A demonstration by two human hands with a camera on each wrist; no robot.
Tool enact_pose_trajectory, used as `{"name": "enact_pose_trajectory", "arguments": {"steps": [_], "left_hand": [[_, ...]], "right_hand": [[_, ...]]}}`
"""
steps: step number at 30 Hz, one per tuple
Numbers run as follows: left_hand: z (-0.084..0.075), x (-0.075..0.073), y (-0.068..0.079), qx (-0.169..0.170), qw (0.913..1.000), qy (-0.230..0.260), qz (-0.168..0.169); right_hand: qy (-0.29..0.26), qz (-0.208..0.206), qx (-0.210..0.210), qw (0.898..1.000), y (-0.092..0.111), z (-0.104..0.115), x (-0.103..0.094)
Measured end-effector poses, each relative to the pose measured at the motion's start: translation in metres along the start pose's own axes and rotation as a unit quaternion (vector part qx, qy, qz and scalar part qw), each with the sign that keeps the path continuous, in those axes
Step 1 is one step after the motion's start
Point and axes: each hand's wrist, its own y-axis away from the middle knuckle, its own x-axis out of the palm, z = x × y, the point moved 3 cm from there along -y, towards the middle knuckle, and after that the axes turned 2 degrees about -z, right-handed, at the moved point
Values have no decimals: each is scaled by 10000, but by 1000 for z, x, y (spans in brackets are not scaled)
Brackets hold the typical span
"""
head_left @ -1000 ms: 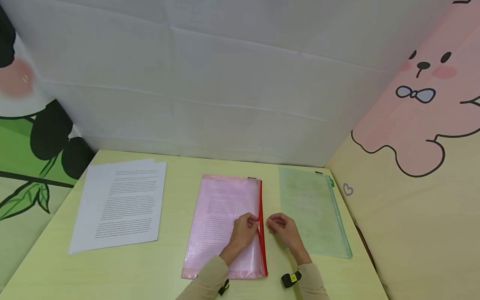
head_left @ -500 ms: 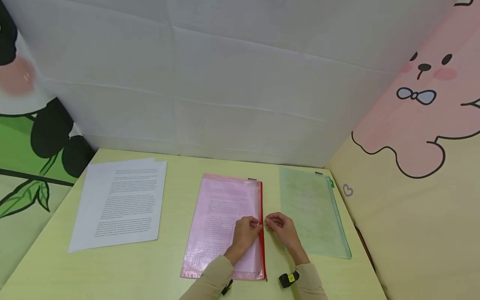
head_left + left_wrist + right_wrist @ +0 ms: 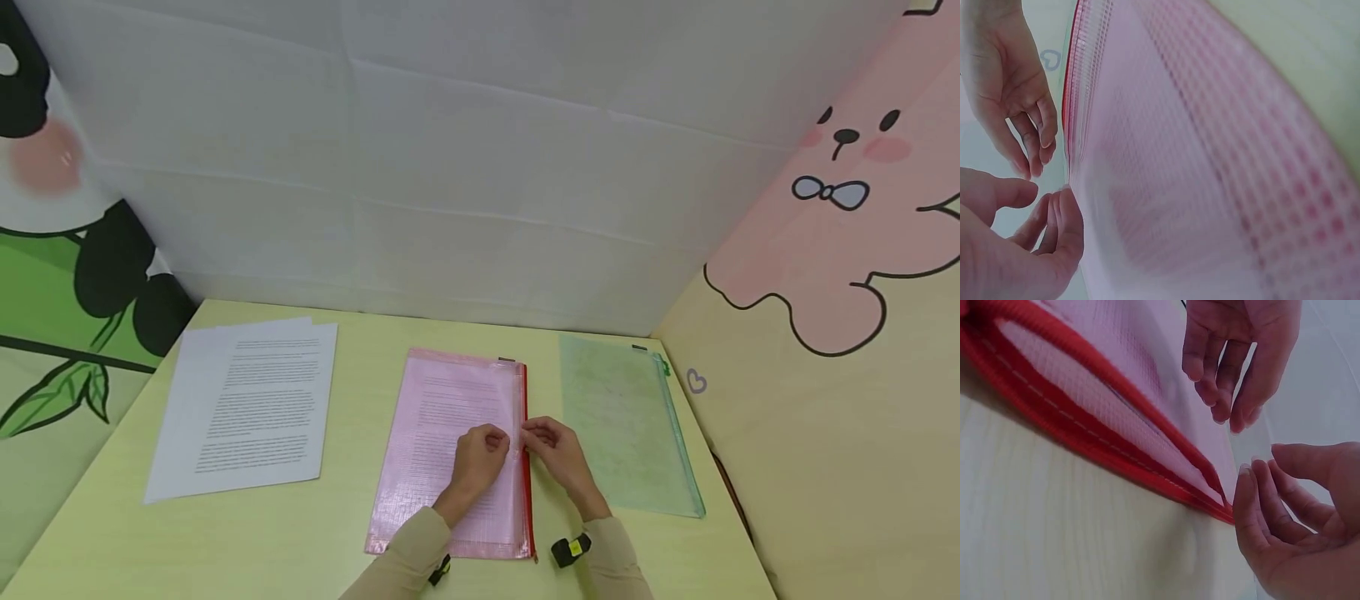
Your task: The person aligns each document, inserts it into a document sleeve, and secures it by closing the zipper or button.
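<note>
A pink mesh zip folder (image 3: 427, 467) with a printed sheet inside lies on the table. Along its right side runs a red zipper edge (image 3: 1054, 412), parted in the right wrist view so that a gap shows between its two bands. My left hand (image 3: 478, 460) is over the folder just left of that edge, fingers loosely bent and thumb apart from them. At the zipper edge are the fingertips of my right hand (image 3: 558, 454), its fingers bent and a small gap between thumb and forefinger (image 3: 1297, 531). Neither hand grips anything.
To the right lies a green zip folder (image 3: 622, 425) with a green slider (image 3: 662, 364). Printed paper sheets (image 3: 255, 408) are stacked at the left of the table (image 3: 247, 542). A pale wall (image 3: 487, 167) rises behind, and a patterned side wall (image 3: 825, 417) stands at the right.
My left hand has let go of the red zipper edge and moved left. That edge has settled from raised to flatter. My right hand has come left to the edge.
</note>
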Motion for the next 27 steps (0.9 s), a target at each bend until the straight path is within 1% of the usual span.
{"name": "enact_pose_trajectory", "arguments": {"steps": [5,12,18,22,27], "left_hand": [[0,-14,-3,-106,9999,-27,-77],[7,-34,-8,-187,9995,-150,-181],[14,-53,-11,-160,9993,-245,-223],[15,-68,-11,-143,9992,-304,-224],[19,-86,-13,-216,9982,-410,-370]], "right_hand": [[283,-15,-122,9995,-6,10,4],[512,-3,-153,9986,-12,21,17],[613,364,-139,9974,-16,28,28],[535,582,-232,9966,-18,31,34],[413,767,-300,9957,-23,35,43]]}}
